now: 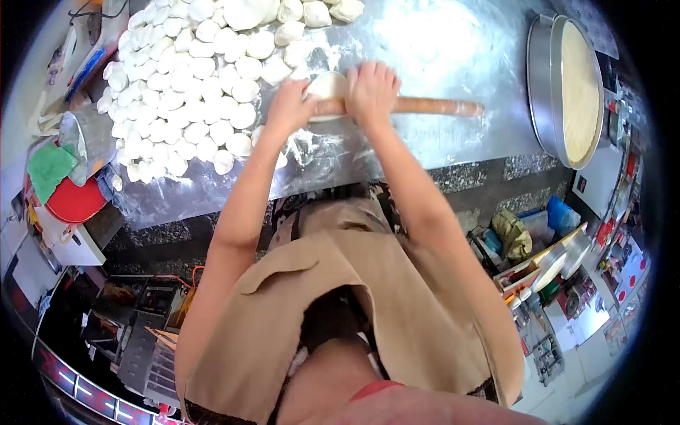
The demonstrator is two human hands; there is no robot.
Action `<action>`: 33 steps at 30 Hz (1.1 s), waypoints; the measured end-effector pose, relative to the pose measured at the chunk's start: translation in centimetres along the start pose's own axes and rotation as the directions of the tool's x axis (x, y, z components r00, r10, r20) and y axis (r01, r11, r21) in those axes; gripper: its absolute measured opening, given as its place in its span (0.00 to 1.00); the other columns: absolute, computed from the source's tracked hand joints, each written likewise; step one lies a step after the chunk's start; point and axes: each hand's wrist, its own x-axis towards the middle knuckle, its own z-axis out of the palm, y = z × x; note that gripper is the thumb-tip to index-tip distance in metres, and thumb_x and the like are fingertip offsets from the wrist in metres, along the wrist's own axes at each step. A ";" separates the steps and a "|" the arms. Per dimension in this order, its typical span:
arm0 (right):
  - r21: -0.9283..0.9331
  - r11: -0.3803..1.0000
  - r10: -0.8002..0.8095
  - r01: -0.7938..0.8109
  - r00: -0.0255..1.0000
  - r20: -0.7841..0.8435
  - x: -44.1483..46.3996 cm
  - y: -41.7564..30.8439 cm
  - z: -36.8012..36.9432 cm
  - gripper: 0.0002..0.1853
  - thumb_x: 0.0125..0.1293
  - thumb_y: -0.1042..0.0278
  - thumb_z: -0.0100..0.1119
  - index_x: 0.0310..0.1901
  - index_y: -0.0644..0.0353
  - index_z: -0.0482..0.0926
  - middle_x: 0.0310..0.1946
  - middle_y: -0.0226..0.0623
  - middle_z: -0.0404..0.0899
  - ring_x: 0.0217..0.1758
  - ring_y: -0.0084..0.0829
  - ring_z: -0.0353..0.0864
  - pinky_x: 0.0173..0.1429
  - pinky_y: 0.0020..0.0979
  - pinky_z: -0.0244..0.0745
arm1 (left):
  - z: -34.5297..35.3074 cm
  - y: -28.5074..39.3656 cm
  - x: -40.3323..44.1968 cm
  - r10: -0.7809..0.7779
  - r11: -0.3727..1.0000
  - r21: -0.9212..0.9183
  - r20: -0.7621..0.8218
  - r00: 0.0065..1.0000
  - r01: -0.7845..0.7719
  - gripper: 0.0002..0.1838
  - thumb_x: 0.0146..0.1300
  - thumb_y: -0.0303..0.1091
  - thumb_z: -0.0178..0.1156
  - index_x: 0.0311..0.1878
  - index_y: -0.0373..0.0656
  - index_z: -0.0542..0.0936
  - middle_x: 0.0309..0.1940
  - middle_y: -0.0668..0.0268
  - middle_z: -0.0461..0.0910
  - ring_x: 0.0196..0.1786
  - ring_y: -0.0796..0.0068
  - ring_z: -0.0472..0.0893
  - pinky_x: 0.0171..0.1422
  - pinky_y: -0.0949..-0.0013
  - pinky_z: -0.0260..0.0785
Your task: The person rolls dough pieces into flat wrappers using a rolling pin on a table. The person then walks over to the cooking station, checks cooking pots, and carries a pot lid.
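A wooden rolling pin (439, 106) lies across a small flat round of dough (329, 86) on the metal table. My right hand (372, 93) is wrapped over the pin near its middle, just right of the dough. At the pin's left end is my left hand (291, 108), its fingers curled by the wood and the dough's left edge. The dough shows between my two hands, partly under the pin. Many small white dough pieces (202, 92) cover the table to the left, close to my left hand.
The floury metal table (453, 64) has a large round pan (545, 92) at its right edge. Far left are a red round lid (76, 201), a green cloth (51, 170) and a clear plastic container (88, 142). Bags (511, 234) sit below the table at right.
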 end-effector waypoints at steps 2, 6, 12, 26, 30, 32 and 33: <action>0.001 0.999 -0.047 0.047 0.998 -0.031 1.9 0.1 1.0 0.12 0.62 0.55 0.56 0.35 0.55 0.76 0.33 0.39 0.75 0.41 0.42 0.73 0.52 0.47 0.60 | -1.6 2.4 2.1 -0.101 0.990 0.099 0.030 0.994 0.098 0.19 0.58 0.38 0.64 0.50 0.38 0.78 0.37 0.49 0.81 0.45 0.46 0.80 0.51 0.56 0.71; 0.077 0.991 -0.106 0.107 0.994 -0.021 -6.3 2.7 -1.3 0.11 0.60 0.55 0.57 0.35 0.54 0.76 0.32 0.37 0.73 0.39 0.40 0.72 0.53 0.45 0.61 | -3.7 4.3 2.6 0.008 0.998 0.052 0.230 0.973 -0.020 0.17 0.58 0.41 0.66 0.44 0.39 0.78 0.38 0.52 0.82 0.45 0.47 0.80 0.49 0.52 0.71; -0.008 0.983 -0.182 0.182 0.980 -0.082 -9.0 6.2 -1.7 0.13 0.57 0.55 0.58 0.39 0.53 0.77 0.40 0.34 0.74 0.50 0.39 0.71 0.63 0.47 0.57 | -5.1 4.1 4.3 -0.196 0.735 -0.677 -0.166 0.966 0.033 0.24 0.56 0.37 0.68 0.55 0.41 0.75 0.44 0.58 0.80 0.47 0.53 0.79 0.54 0.55 0.71; 0.029 0.992 -0.121 0.124 0.988 -0.094 -7.3 5.8 -1.3 0.10 0.58 0.57 0.57 0.36 0.51 0.76 0.38 0.33 0.74 0.48 0.38 0.71 0.61 0.45 0.60 | 2.3 6.0 4.3 0.337 0.928 0.263 -0.292 0.895 -0.263 0.33 0.61 0.46 0.61 0.69 0.51 0.65 0.59 0.56 0.66 0.64 0.51 0.63 0.68 0.43 0.49; 0.029 0.996 -0.078 0.081 0.991 -0.112 -7.6 4.4 -2.9 0.08 0.59 0.59 0.56 0.33 0.52 0.75 0.36 0.35 0.74 0.45 0.40 0.71 0.59 0.45 0.60 | 5.2 6.6 3.8 0.018 0.981 0.189 -0.245 0.969 0.030 0.29 0.62 0.44 0.58 0.65 0.48 0.68 0.60 0.55 0.68 0.62 0.49 0.66 0.66 0.45 0.54; 0.004 0.998 -0.066 0.067 0.989 -0.135 -6.2 3.7 -2.5 0.10 0.61 0.58 0.55 0.31 0.54 0.76 0.34 0.37 0.75 0.42 0.43 0.72 0.54 0.46 0.63 | 7.4 4.8 1.1 -0.038 0.997 0.069 -0.030 0.999 0.040 0.25 0.61 0.41 0.57 0.62 0.50 0.71 0.57 0.50 0.70 0.57 0.43 0.71 0.62 0.45 0.61; -0.013 0.999 0.048 -0.049 0.996 -0.072 -4.5 3.2 -1.8 0.11 0.62 0.57 0.54 0.31 0.56 0.76 0.34 0.39 0.75 0.41 0.44 0.73 0.52 0.48 0.64 | 6.0 5.5 1.3 -0.080 0.992 0.096 0.033 0.996 0.077 0.23 0.61 0.42 0.58 0.60 0.50 0.74 0.54 0.50 0.73 0.55 0.44 0.73 0.61 0.48 0.64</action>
